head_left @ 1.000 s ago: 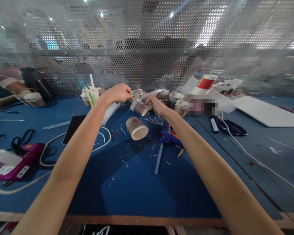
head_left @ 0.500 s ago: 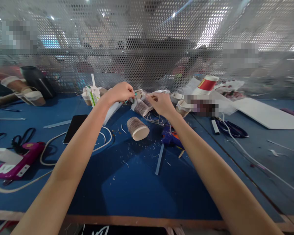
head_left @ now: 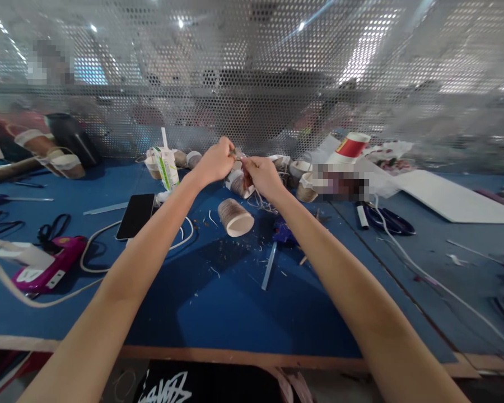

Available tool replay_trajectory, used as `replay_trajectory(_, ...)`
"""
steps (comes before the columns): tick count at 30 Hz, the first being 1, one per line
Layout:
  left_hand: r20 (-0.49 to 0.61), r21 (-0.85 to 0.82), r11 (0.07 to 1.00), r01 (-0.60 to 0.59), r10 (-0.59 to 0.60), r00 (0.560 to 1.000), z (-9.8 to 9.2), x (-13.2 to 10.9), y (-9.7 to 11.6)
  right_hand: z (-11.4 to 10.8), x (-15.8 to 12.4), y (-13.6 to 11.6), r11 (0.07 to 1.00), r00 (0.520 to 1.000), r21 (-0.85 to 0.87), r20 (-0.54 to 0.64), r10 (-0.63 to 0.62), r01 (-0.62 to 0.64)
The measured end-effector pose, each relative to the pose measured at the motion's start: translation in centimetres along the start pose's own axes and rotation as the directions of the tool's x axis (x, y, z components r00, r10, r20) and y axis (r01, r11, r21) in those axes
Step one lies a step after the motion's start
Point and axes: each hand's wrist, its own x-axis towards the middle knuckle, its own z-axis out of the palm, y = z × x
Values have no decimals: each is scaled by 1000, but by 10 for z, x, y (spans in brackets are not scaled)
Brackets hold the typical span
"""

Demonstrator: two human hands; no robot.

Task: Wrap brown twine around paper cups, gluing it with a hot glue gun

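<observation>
Two bare arms reached across a blue desk (head_left: 235, 313) toward a perforated metal screen (head_left: 252, 84), the left hand (head_left: 215, 162) and the right hand (head_left: 262, 178) meeting almost knuckle to knuckle above a clutter of craft work. The fingers of both hands were pinched together on a small, thin item held between them; it was too small and blurred to identify. Just beneath the hands lay a twine-wrapped cup (head_left: 238, 183) on its side, partly hidden behind the right hand, with loose strands of twine (head_left: 264, 205) trailing beside the wrist.

A second wrapped paper cup (head_left: 235, 218) lay tipped over nearer the person, its open mouth facing the camera, in a scatter of small trimmings. A blue glue gun (head_left: 282, 234) rested just under the right forearm, with a pale glue stick (head_left: 269, 267) lying on the desk beside it. To the left, a dark phone (head_left: 136, 208) lay flat near a looping white cable (head_left: 109, 246), and a pink glue gun (head_left: 50, 267) sat close to the left edge beside black scissors (head_left: 52, 229). A small drink carton (head_left: 168, 166) with a straw stood behind the left hand. On the right, a red-and-white paper cup (head_left: 351, 146) stood upside down on papers, with another pair of scissors (head_left: 388, 219) and a white board (head_left: 453, 196) beyond.
</observation>
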Motion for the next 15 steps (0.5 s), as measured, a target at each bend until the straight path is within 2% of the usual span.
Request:
replay_trajectory(2, -184, -9, 997, 74, -75, 980, 8, -14, 3, -5, 0, -3, 999, 1000, 49, -22, 12, -11)
replay_trajectory(4, -275, 8, 997, 80, -74, 958, 25, -36, 4, -10, 1, -7, 996, 999, 86, -25, 21, -19)
replay_trajectory(5, -251, 45, 997, 60, -47, 967, 36, -48, 2, -13, 1, -8, 995, 1000, 99, -19, 22, -20)
replay_trajectory(7, -88, 78, 996, 49, -42, 995, 58, -72, -5, -16, 2, -11, 994, 1000, 111, 2, 19, -19)
replay_trajectory(9, 77, 80, 996, 34, -40, 996, 72, -91, -15, -17, 3, -14, 994, 1000, 104, 18, 9, -11)
replay_trajectory(10, 104, 76, 997, 21, -29, 994, 75, -97, -21, -16, 2, -15, 996, 1000, 94, 22, 2, -4)
replay_trajectory(15, -16, 47, 998, -42, 43, 999, 68, -107, -44, -6, -2, -12, 997, 997, -34, 29, -69, 70)
